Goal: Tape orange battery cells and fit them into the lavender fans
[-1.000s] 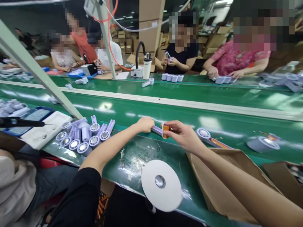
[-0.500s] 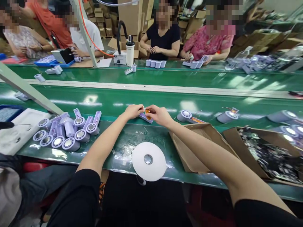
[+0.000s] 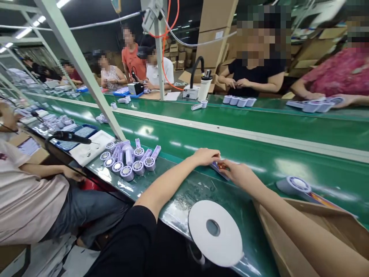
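Both hands meet over a lavender plastic handle casing (image 3: pixel 221 175), low over the near edge of the green belt. My left hand (image 3: pixel 206 156) is closed around its far end, hiding most of that end. On the casing's near side, the fingers of my right hand (image 3: pixel 238 173) pinch a small orange-brown part (image 3: pixel 221 165), too covered to make out fully. A large white roll of tape (image 3: pixel 230 238) lies flat at the bench edge below my hands. To the left, several lavender handheld fan bodies (image 3: pixel 127 173) stand in a cluster with round heads and handles.
An open cardboard box (image 3: pixel 311 238) sits under my right forearm. Another fan body (image 3: pixel 294 185) lies beyond it on the belt (image 3: pixel 184 130). A slanted metal post (image 3: pixel 83 77) rises at left, near a white foam tray (image 3: pixel 95 148) and a seated co-worker (image 3: pixel 31 192). Others sit opposite.
The view has swung to the left, so the bench and hands appear further right. My hands stay on the casing, and the orange-brown part remains under my right fingers.
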Action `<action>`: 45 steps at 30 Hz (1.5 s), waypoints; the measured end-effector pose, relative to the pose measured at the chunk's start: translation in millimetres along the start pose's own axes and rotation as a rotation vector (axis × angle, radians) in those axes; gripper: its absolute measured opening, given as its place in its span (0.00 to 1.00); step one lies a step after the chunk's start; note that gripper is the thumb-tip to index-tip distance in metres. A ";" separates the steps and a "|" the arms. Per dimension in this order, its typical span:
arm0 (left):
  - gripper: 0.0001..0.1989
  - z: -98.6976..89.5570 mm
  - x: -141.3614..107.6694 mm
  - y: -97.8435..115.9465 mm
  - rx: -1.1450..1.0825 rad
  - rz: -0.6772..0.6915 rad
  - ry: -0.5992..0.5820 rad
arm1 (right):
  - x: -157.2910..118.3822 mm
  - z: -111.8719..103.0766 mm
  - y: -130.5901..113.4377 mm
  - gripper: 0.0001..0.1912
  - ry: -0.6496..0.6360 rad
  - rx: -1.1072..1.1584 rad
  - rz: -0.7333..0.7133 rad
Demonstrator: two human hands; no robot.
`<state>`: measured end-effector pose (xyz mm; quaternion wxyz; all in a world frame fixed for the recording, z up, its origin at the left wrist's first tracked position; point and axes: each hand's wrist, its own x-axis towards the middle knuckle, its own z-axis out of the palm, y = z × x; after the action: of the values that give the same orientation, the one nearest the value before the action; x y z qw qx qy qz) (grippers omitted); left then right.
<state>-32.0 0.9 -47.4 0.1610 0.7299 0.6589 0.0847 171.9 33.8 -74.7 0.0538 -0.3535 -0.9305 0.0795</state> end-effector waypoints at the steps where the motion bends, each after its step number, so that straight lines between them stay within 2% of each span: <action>1: 0.12 0.0 0.9 0.2 -0.007 0.001 0.002 | 2.5 0.2 -3.3 0.20 -0.038 -0.056 -0.012; 6: 0.12 6.9 3.5 6.7 -0.080 -0.005 0.026 | 14.9 -8.1 -12.6 0.22 -0.224 -0.182 -0.045; 8: 0.11 11.7 3.9 12.0 -0.120 -0.024 0.048 | 11.1 -10.8 -6.0 0.23 -0.233 -0.142 -0.076; 9: 0.11 13.6 4.0 14.4 -0.136 -0.040 0.060 | 4.0 -11.9 -0.8 0.24 -0.198 -0.108 -0.094; 12: 0.14 16.0 2.2 20.3 -0.165 -0.095 0.098 | -47.8 -15.6 17.0 0.29 0.039 -0.006 -0.099; 14: 0.18 16.7 -5.4 25.9 -0.170 -0.110 0.144 | -107.3 -17.8 22.7 0.32 0.164 0.039 -0.030; 15: 0.20 17.8 -12.7 30.3 -0.162 -0.102 0.184 | -141.3 -18.0 21.1 0.33 0.187 0.049 0.011; 17: 0.25 22.3 -36.8 42.5 -0.128 -0.026 0.268 | -208.5 -15.3 7.1 0.34 0.196 0.038 0.069; 19: 0.26 30.0 -75.3 55.1 -0.095 0.137 0.303 | -262.1 -8.6 -16.6 0.33 0.208 -0.007 0.099; 20: 0.25 34.5 -99.4 59.2 -0.091 0.244 0.284 | -281.5 -4.5 -28.9 0.31 0.222 -0.034 0.114; 22: 0.23 43.6 -152.3 59.7 -0.091 0.361 0.206 | -307.3 3.0 -48.5 0.22 0.275 -0.082 0.157; 24: 0.29 51.8 -202.7 52.6 -0.043 0.430 0.069 | -322.4 7.3 -60.0 0.15 0.346 -0.089 0.187; 27: 0.38 62.4 -254.6 43.1 0.062 0.397 -0.070 | -335.0 6.8 -68.3 0.12 0.477 -0.038 0.167; 29: 0.37 68.1 -267.6 41.9 0.097 0.370 -0.098 | -336.0 4.7 -70.9 0.12 0.555 -0.006 0.157; 32: 0.34 75.8 -264.9 44.1 0.079 0.345 -0.054 | -325.8 4.6 -72.3 0.12 0.617 0.046 0.148; 34: 0.35 81.9 -260.1 47.3 0.055 0.281 0.004 | -315.1 10.1 -71.7 0.12 0.649 0.083 0.136; 36: 0.35 88.9 -258.1 51.0 0.031 0.168 0.083 | -304.3 21.2 -68.7 0.11 0.711 0.102 0.132; 39: 0.30 98.4 -257.9 54.6 0.022 0.032 0.184 | -289.8 45.2 -59.4 0.09 0.796 0.133 0.146; 42: 0.26 103.3 -258.1 55.2 0.052 0.003 0.199 | -279.9 66.1 -50.3 0.09 0.775 0.228 0.138; 45: 0.25 103.4 -259.1 56.6 0.076 -0.022 0.196 | -280.1 73.5 -47.9 0.08 0.721 0.298 0.154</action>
<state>25.2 -272.6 -101.4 0.0690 0.7165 0.6821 0.1290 337.8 -196.3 -150.3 0.4216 -0.4157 -0.8010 0.0884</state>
